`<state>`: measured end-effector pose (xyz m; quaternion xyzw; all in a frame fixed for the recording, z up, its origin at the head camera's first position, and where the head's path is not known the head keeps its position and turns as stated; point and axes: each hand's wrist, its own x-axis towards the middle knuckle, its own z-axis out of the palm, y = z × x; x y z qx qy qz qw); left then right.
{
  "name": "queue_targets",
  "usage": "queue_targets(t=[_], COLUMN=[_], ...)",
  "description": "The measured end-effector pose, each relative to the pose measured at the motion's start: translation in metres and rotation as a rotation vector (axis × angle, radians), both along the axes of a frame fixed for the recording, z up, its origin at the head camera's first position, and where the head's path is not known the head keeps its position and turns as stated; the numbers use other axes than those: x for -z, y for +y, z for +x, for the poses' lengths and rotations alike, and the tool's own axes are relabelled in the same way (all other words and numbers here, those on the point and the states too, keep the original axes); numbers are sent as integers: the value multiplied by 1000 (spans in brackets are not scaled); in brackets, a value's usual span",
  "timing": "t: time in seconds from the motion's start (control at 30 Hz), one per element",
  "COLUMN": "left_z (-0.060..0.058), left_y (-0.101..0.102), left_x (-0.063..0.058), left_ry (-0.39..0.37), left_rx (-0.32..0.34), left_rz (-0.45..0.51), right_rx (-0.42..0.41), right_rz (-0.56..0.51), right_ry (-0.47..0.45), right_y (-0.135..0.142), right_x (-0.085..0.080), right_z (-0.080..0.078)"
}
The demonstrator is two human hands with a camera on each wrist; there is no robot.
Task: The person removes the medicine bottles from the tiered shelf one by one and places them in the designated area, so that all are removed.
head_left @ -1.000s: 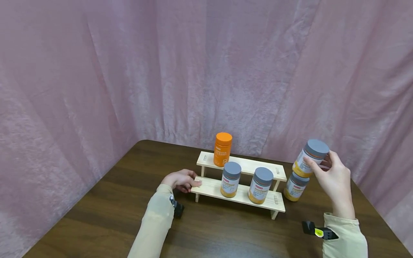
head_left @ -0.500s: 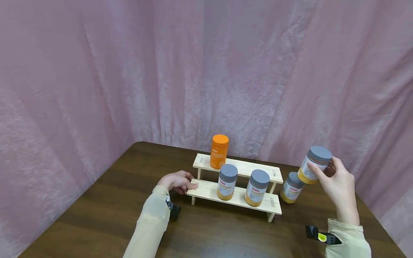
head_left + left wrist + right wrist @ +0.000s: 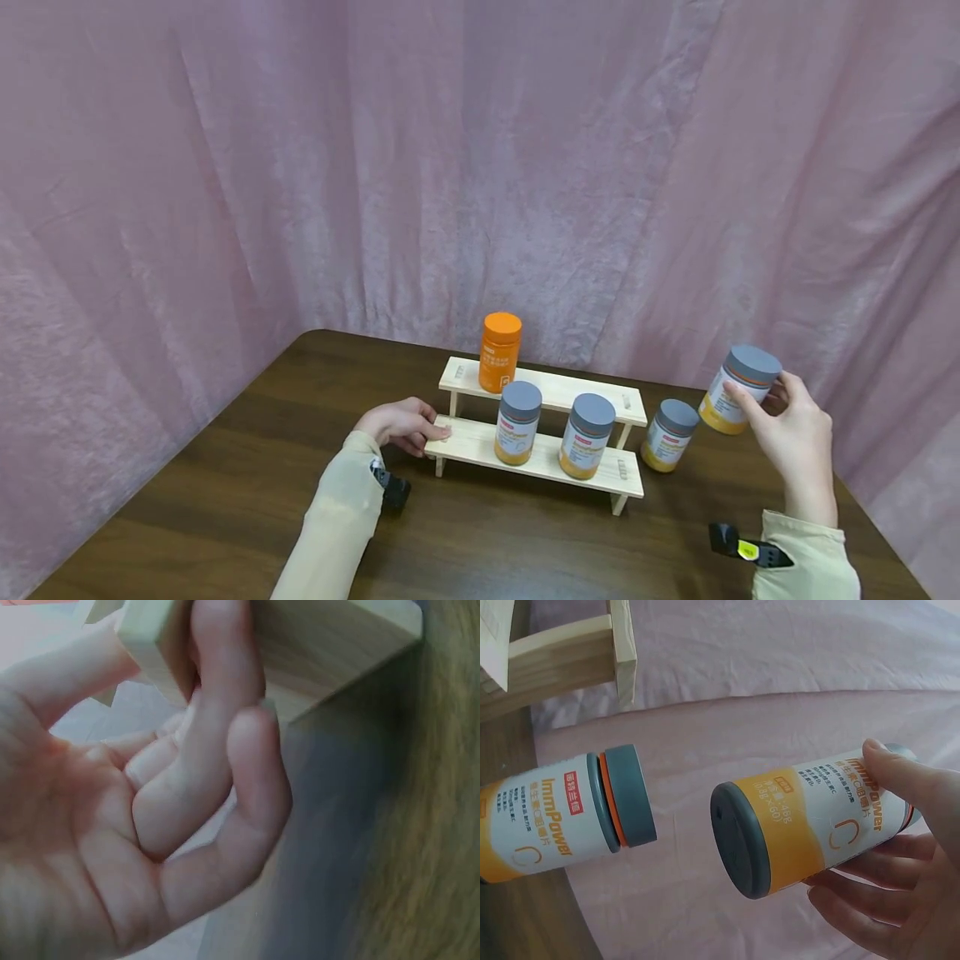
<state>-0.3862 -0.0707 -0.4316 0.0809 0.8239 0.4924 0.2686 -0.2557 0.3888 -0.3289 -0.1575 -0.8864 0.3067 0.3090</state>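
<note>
My left hand (image 3: 403,427) pinches the left end of a two-tier wooden shelf (image 3: 468,437), thumb on top of the lower board and fingers beneath. In the left wrist view the board's end (image 3: 159,645) sits between thumb and fingers. My right hand (image 3: 795,437) grips a vitamin bottle (image 3: 738,390) with a grey lid and white-and-yellow label, tilted in the air. In the right wrist view, thumb and fingers wrap the held bottle (image 3: 810,821) near its lid, its base facing a second such bottle (image 3: 562,814). That second bottle (image 3: 670,436) stands on the table, apart from the held one.
Two more grey-lidded bottles, a left one (image 3: 517,423) and a right one (image 3: 587,437), stand on the lower tier. An orange bottle (image 3: 500,353) occupies the upper tier's left part. Pink curtain (image 3: 480,167) hangs behind the dark wooden table (image 3: 480,550).
My right hand has moved the held bottle rightward and slightly down, off from above the standing bottle, leaving a gap. My left hand keeps its hold on the shelf. The head view has shifted slightly.
</note>
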Motion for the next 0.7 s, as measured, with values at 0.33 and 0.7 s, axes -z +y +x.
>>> queue_targets(t=[0.33, 0.7], left_z=[0, -2], left_y=[0, 0], left_x=[-2, 3], left_ry=[10, 44], left_rx=[-11, -24], left_rz=[4, 9], right_rx=[21, 27], right_rz=[-12, 8], right_ry=[12, -13], right_y=[7, 10], right_x=[4, 4], right_z=[1, 3])
